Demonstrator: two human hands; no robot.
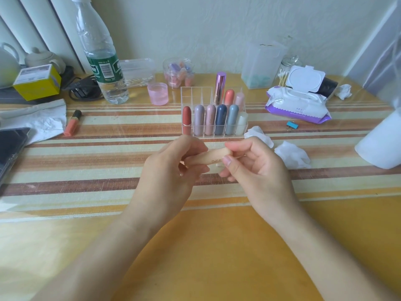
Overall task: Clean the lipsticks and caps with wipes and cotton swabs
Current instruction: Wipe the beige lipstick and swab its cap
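The beige lipstick (pixel 213 158) lies almost level above the striped desk (pixel 86 170), just in front of the clear organizer (pixel 191 94). Its long axis runs from left to right, and the right end is a little higher. It is a smooth, pale peach tube with a rounded right end and small dark print on the side. The left hand (pixel 173 164) has its fingers curled around the left end, and the right hand (pixel 253 168) pinches the right end between thumb and forefinger. A thin stick like a cotton swab (pixel 238 157) shows by the right thumb, but it is too blurred to tell more. In the organizer stand nine lipsticks upright: six in the front row (red, lilac, pink, dark blue, light blue, white) and three behind, one of them a tall metallic pink tube (pixel 220 88). One orange lipstick (pixel 72 122) lies on the desk at the left. At the right there is one wipes pack (pixel 297 105) with its lid open, and three crumpled wipes (pixel 291 154) lie around it.
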